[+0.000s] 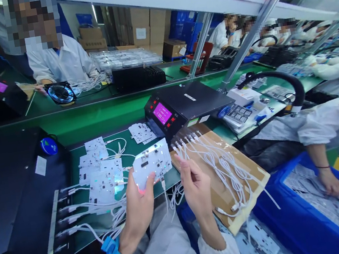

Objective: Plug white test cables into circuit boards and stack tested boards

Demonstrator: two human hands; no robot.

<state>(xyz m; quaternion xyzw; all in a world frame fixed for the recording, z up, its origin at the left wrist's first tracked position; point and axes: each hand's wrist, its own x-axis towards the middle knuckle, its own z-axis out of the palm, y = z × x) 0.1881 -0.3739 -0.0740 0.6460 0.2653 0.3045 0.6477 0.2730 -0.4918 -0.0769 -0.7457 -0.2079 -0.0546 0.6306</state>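
A white circuit board with small dark parts is held up in my left hand, thumb on its face and fingers behind. A white cable is plugged into its lower edge, and a reddish glow shows near my thumb. Just right of the board is my right hand, fingers curled in and the index finger partly out toward the board's edge; nothing shows in it. More white boards, some with cables attached, lie on the green bench to the left. A blue wrist strap circles my left wrist.
A black tester with a purple screen stands ahead. Bundled white cables rest on a cardboard sheet. At left is a large black box with cables. A co-worker's hand reaches into a blue bin. Another person sits opposite.
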